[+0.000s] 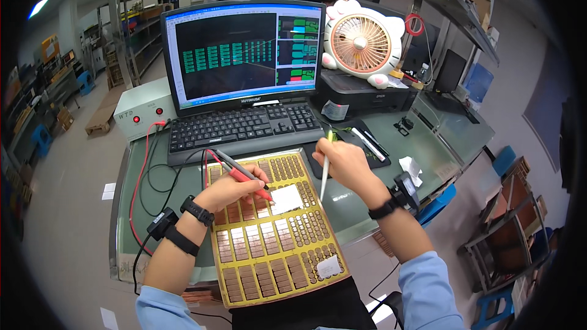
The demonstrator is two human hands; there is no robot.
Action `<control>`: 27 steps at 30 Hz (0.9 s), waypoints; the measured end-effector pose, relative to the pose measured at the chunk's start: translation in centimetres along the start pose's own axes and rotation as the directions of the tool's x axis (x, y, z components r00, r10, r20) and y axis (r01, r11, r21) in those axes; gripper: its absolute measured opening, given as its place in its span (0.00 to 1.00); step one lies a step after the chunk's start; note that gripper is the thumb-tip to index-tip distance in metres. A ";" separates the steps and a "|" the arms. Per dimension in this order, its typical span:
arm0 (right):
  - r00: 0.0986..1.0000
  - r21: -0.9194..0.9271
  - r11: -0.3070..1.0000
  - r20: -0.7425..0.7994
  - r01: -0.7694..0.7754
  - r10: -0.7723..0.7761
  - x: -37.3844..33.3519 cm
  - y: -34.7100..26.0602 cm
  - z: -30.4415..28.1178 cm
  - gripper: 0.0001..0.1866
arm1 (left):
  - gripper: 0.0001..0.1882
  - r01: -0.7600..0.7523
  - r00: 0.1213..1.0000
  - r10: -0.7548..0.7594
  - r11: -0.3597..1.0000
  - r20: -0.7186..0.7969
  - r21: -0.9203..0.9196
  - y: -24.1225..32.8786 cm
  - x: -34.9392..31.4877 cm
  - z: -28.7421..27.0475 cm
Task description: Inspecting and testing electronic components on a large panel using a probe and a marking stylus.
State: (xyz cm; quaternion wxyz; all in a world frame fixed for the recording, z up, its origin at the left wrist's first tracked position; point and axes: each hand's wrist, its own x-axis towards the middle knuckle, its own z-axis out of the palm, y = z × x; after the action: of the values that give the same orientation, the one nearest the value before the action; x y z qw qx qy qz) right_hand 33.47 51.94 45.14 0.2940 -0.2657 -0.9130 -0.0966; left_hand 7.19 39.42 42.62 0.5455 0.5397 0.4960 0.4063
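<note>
A yellow circuit board panel (pixel 276 256) with rows of copper-coloured rectangles and small round pads lies tilted across the desk's front edge. Over its left upper part, my left hand (pixel 229 192) is closed round a pair of test probes (pixel 242 175), one red and one black, whose tips point down near a white paper label (pixel 287 200). At the panel's upper right edge, my right hand (pixel 347 164) grips a slim white-and-green pen-like stick (pixel 325 174), its tip pointing downward. A second white label (pixel 329 267) sits at the panel's lower right corner.
Behind the panel stand a black keyboard (pixel 244 128) and a monitor (pixel 235 55) with green board patterns. A white box (pixel 143 110) feeds the probe leads at left. At right are a cat-shaped fan (pixel 361 41) on a black printer (pixel 367 95), pens (pixel 370 143) and crumpled tissue (pixel 411 171).
</note>
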 end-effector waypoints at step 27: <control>0.978 0.119 0.991 -0.208 0.058 -0.032 0.5 4.4 7.7 0.07 | 0.10 0.086 0.994 -0.087 0.996 -0.068 -0.020 -0.1 0.0 0.3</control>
State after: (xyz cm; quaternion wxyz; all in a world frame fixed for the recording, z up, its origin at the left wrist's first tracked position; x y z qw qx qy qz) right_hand 31.75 58.43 39.32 0.4003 -0.2145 -0.8879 -0.0729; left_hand 7.44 39.32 42.51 0.5497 0.4990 0.5338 0.4048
